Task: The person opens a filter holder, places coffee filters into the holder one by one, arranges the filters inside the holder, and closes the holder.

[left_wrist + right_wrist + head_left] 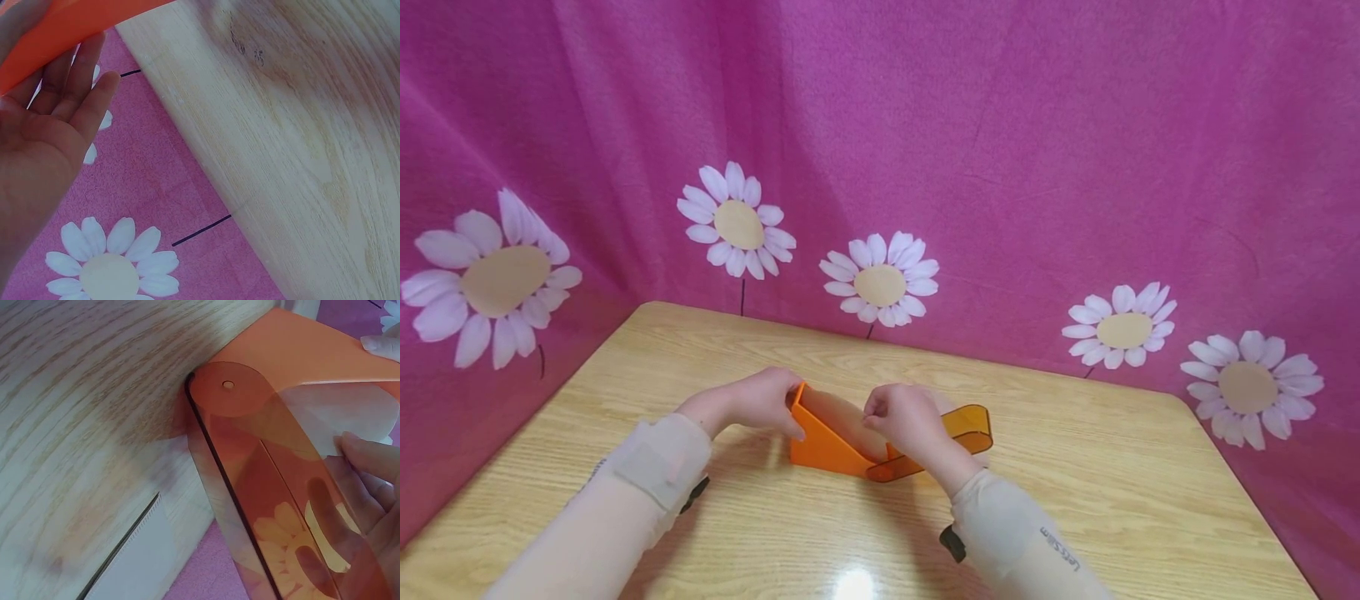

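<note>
An orange wedge-shaped holder stands on the table, its translucent orange lid swung down to the right on a pivot. Pale paper filters lie inside it, their curved edge showing. My left hand grips the tall left end, thumb on the near wall and fingers behind. In the right wrist view my right hand pinches the edge of the filter paper at the holder's mouth, partly seen through the lid. How many sheets it pinches cannot be made out.
A white paper piece with a crimped edge lies on the wooden table beside the lid. A magenta curtain with daisies hangs along the table's back and sides.
</note>
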The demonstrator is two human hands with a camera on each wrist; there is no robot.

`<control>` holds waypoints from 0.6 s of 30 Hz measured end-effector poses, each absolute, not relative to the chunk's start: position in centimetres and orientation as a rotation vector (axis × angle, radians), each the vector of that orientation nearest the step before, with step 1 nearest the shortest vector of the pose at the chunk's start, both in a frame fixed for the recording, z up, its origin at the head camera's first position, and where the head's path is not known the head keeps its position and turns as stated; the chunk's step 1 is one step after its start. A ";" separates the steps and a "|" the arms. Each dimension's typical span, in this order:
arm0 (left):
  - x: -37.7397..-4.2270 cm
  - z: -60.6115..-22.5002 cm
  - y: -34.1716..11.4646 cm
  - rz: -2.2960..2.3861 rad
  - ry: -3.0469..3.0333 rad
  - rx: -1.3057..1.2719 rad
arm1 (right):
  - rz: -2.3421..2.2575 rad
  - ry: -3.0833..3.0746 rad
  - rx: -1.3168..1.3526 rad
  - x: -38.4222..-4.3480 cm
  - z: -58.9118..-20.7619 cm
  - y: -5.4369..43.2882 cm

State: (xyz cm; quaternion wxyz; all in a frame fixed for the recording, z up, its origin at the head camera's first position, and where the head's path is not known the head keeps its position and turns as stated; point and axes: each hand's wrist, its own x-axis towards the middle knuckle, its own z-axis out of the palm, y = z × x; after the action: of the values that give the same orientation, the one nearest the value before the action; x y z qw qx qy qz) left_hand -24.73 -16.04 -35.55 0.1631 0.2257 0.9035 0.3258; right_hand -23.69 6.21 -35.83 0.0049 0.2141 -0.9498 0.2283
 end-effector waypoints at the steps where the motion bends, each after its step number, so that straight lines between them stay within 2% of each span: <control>1: -24.8 -35.6 -16.0 0.934 2.578 0.648 | 0.706 -2.973 0.673 -23.7 -35.9 6.2; 18: -24.8 -35.5 -16.0 0.942 2.574 0.656 | 0.610 -2.974 0.673 -23.9 -36.4 5.8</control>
State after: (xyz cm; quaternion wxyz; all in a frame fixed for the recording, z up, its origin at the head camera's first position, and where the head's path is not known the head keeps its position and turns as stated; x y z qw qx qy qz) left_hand -24.77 -16.02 -35.55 0.1610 0.2298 0.9014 0.3298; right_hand -23.87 5.82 -36.45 0.0159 0.2162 -0.9563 0.1960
